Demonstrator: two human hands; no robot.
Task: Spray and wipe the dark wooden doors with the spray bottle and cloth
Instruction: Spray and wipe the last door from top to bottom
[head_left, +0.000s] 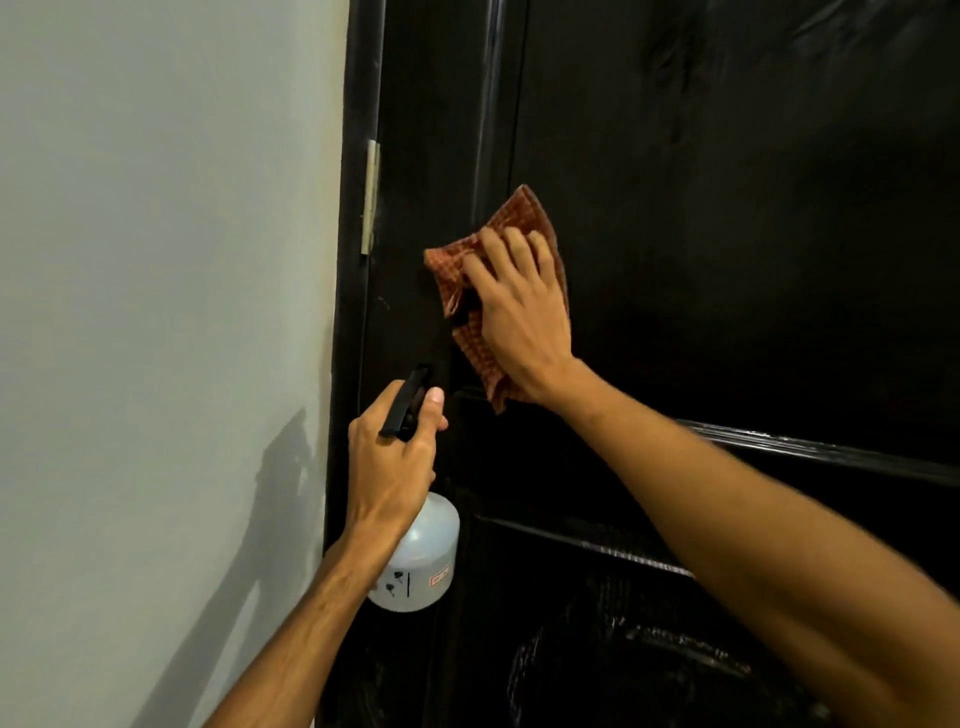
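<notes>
Closed grip: left hand (387, 457) holds the spray bottle (423, 561) by its neck; right hand (519, 312), fingers flat, presses the checked cloth (535, 213) on the dark wooden door (727, 208). Wiping seems the step in hand; next needs steady sweeps.

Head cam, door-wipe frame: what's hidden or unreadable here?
Head view only:
- spray bottle label: print too small to read; neck covered by left hand.
- cloth: middle hidden under right hand.
- door: top, bottom and right side cut off by frame edges; no handle in frame.
</notes>
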